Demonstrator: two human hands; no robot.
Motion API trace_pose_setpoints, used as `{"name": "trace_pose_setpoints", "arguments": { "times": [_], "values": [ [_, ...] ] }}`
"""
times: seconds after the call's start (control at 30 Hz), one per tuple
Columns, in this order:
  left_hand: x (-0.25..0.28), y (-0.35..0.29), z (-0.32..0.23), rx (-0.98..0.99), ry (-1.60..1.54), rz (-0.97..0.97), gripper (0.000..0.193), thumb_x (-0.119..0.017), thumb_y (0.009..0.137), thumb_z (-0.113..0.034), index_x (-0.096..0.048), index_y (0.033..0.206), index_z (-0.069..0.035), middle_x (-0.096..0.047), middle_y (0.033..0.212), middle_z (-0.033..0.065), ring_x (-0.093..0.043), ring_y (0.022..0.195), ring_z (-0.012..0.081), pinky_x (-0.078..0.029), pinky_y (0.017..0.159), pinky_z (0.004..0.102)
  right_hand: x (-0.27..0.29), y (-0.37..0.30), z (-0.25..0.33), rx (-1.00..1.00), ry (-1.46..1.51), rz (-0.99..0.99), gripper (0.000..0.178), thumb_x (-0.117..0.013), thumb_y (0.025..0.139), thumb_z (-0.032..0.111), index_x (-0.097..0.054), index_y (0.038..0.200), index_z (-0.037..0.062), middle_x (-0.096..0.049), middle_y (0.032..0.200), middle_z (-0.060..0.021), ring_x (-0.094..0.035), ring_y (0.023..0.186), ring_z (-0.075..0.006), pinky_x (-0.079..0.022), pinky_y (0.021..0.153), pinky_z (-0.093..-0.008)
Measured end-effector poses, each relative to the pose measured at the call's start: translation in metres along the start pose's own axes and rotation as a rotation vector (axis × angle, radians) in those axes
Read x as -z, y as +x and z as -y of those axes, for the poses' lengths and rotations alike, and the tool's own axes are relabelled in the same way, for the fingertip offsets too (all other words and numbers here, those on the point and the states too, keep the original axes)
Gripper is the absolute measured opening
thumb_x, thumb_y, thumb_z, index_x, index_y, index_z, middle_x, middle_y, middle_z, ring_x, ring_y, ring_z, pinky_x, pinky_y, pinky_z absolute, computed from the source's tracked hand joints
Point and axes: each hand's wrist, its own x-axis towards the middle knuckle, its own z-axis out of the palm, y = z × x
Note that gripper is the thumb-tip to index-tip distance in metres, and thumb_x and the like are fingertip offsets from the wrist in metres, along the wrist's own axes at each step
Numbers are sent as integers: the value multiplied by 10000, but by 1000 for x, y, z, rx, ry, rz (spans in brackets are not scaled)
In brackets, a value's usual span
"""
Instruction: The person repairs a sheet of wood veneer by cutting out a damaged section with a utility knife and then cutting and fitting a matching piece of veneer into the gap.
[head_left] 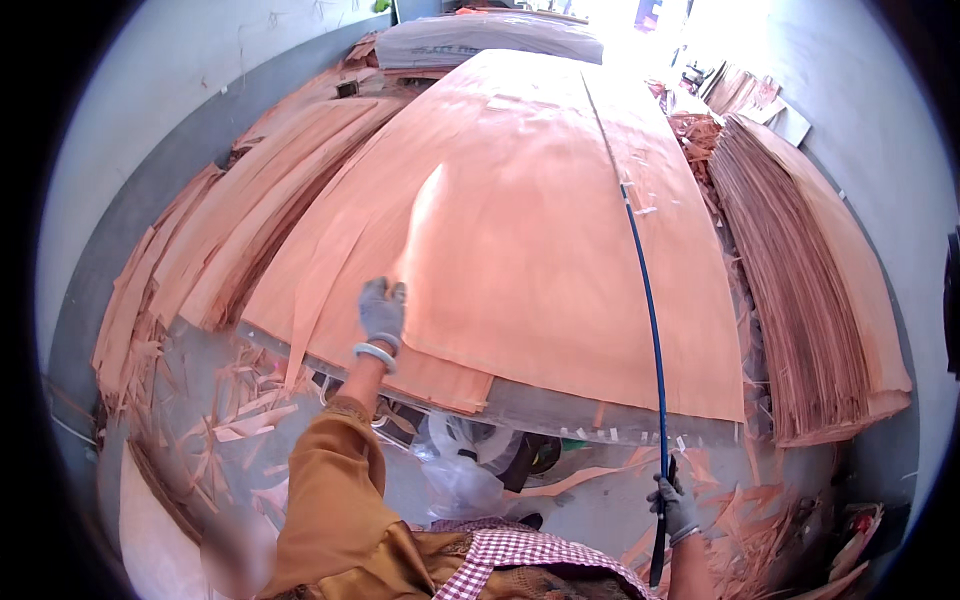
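A broad stack of thin, orange-pink wood veneer sheets lies on the bench before me. My left hand, in a grey glove with a pale band at the wrist, is over the left part of the stack. Its fingers are somewhat apart, beside the bright, raised left edge of the top sheet. Contact with that edge is hard to make out. At the lower right, my gloved right hand is wrapped round the dark handle of a long, thin blue pole. The pole reaches far across the sheets, its far part thinner.
More veneer stacks stand at left and right. Torn veneer strips litter the floor on both sides. A clear plastic bag lies below the bench's near edge. Behind is a wrapped pile; grey-white walls flank the room.
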Motion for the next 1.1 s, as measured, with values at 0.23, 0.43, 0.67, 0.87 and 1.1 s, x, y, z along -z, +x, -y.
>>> {"name": "trace_pose_setpoints", "arguments": {
  "times": [0.23, 0.43, 0.67, 0.87, 1.1],
  "values": [
    [-56, -73, -127, -750, 176, 344, 71, -588, 707, -108, -594, 769, -74, -634, 884, 112, -607, 862, 288, -470, 740, 392, 13, -25, -10, 153, -68, -193, 187, -686, 827, 237, -586, 820, 79, -497, 567, 24, -467, 437, -60, -321, 354, -199],
    [-73, -131, -139, -699, 477, 969, 117, -563, 751, -158, -625, 822, -87, -654, 931, 113, -621, 899, 278, -473, 753, 406, 13, -47, -25, 80, -148, -127, 147, -661, 845, 177, -628, 824, 36, -500, 593, 39, -438, 481, -36, -351, 428, -216],
    [-60, -64, -125, -167, -129, 568, 184, -577, 829, -219, -604, 883, -45, -624, 905, 165, -604, 885, 353, -468, 752, 427, -29, -83, -46, -3, -198, 160, 145, -655, 851, 182, -660, 862, 38, -541, 637, 40, -472, 518, -38, -380, 469, -210],
    [-66, -52, -99, 38, 475, 710, 636, -697, 747, -351, -415, 1175, 26, -590, 1058, 218, -571, 1037, 339, -453, 908, 398, -60, -103, -58, -124, -235, 281, 162, -705, 808, 149, -678, 882, 8, -574, 675, 42, -490, 582, -38, -400, 521, -214],
    [-77, -41, -78, 233, 269, 959, 528, -681, 737, -288, -523, 1145, 9, -618, 1041, 202, -607, 940, 340, -473, 850, 389, -96, -115, -43, 1, -246, 343, 196, -654, 842, 146, -664, 990, 17, -534, 698, 65, -443, 589, -40, -381, 523, -216]
  ]
}}
